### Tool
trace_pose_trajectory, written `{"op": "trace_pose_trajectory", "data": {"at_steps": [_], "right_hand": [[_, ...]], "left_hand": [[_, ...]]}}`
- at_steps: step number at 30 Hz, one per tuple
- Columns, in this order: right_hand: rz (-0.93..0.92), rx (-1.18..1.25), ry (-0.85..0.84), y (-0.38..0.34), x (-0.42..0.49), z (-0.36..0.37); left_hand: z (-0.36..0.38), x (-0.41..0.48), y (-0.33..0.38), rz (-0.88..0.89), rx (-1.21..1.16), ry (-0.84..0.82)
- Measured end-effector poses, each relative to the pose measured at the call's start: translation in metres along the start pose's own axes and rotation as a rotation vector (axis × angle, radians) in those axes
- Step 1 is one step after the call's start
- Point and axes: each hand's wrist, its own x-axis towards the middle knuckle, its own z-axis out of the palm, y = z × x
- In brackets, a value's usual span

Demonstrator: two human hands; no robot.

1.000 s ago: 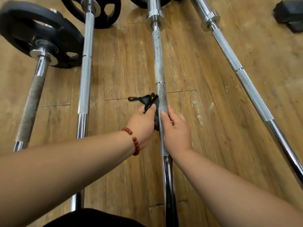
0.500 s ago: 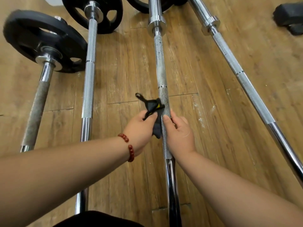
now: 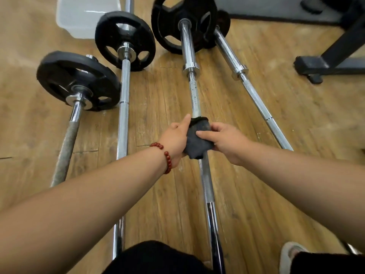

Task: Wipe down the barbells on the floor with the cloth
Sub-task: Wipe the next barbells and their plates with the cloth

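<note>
On my far left I see the far-left barbell point(image 3: 65, 151) lying on the wooden floor point(image 3: 296, 125). Its shaft is dull and rough, and a black plate point(image 3: 59, 76) sits on its far end. Just beside it to the right lies the second barbell point(image 3: 123, 115), bright chrome, carrying its own upright plate point(image 3: 106, 36). Behind that plate a pale translucent bin point(image 3: 85, 16) stands on the floor.

Next comes the left hand point(image 3: 174, 140), with a red bead bracelet point(image 3: 166, 157) on its wrist. It reaches in from the left and grips the dark cloth point(image 3: 198, 144), with one finger lying straight along the cloth's far edge. The cloth is wrapped around the third barbell point(image 3: 194, 95), about midway along the part of the shaft I can see. Beyond the cloth the shaft looks speckled and worn; nearer to me it is darker and knurled. A large plate point(image 3: 169, 20) sits on its far end.

From the right, the right hand point(image 3: 229, 142) pinches the same cloth between thumb and curled fingers, so both hands are clamped on it around the bar.

Further right the fourth barbell point(image 3: 256, 99) runs diagonally, apart from the hands and untouched. Past it, at the upper right, stands a black metal frame point(image 3: 335, 56). At the lower right edge I make out a light shoe point(image 3: 289, 254).
</note>
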Motion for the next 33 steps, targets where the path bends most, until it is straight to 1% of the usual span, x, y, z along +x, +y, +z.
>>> {"op": "trace_pose_trajectory", "data": {"at_steps": [2,3,6,8,12,14,16,18,19,21,22,24,27,30,31,33], "right_hand": [[0.057,-0.033,0.034,-0.019,0.003,-0.011],[0.067,-0.089,0.053,-0.029,0.007,-0.019],[0.085,-0.324,0.086,-0.049,0.018,-0.045],[0.092,-0.489,0.084,-0.049,0.029,-0.057],[0.042,-0.704,0.117,-0.030,0.059,-0.062],[0.008,-0.735,0.139,-0.021,0.078,-0.059],[-0.010,-0.673,0.192,-0.012,0.096,-0.056],[0.025,-0.486,0.210,-0.003,0.112,-0.051],[0.077,-0.347,0.186,0.001,0.117,-0.048],[0.183,-0.072,0.080,0.008,0.122,-0.040],[0.209,0.007,0.023,0.011,0.121,-0.037],[0.194,0.032,-0.035,0.021,0.112,-0.036],[0.175,0.081,-0.083,0.030,0.103,-0.041],[0.222,0.248,-0.051,0.022,0.124,-0.044],[0.239,0.295,-0.068,0.019,0.127,-0.045],[0.267,0.300,-0.143,0.023,0.120,-0.048]], "left_hand": [[-0.005,0.001,0.009,-0.018,-0.041,0.020],[-0.009,0.001,0.012,-0.025,-0.059,0.030],[-0.016,0.004,0.012,-0.050,-0.087,0.072],[-0.014,0.010,0.009,-0.083,-0.075,0.091],[0.004,0.029,0.003,-0.074,0.063,0.113],[0.010,0.041,-0.007,-0.050,0.166,0.147],[0.013,0.051,-0.018,-0.042,0.268,0.198],[0.017,0.057,-0.028,-0.065,0.336,0.214],[0.020,0.058,-0.036,-0.092,0.341,0.197],[0.027,0.058,-0.052,-0.133,0.310,0.149],[0.030,0.057,-0.058,-0.147,0.277,0.130],[0.032,0.057,-0.067,-0.165,0.210,0.143],[0.032,0.059,-0.076,-0.147,0.133,0.196],[0.033,0.063,-0.080,-0.117,0.126,0.221],[0.032,0.065,-0.080,-0.113,0.132,0.228],[0.031,0.066,-0.080,-0.117,0.143,0.232]]}}
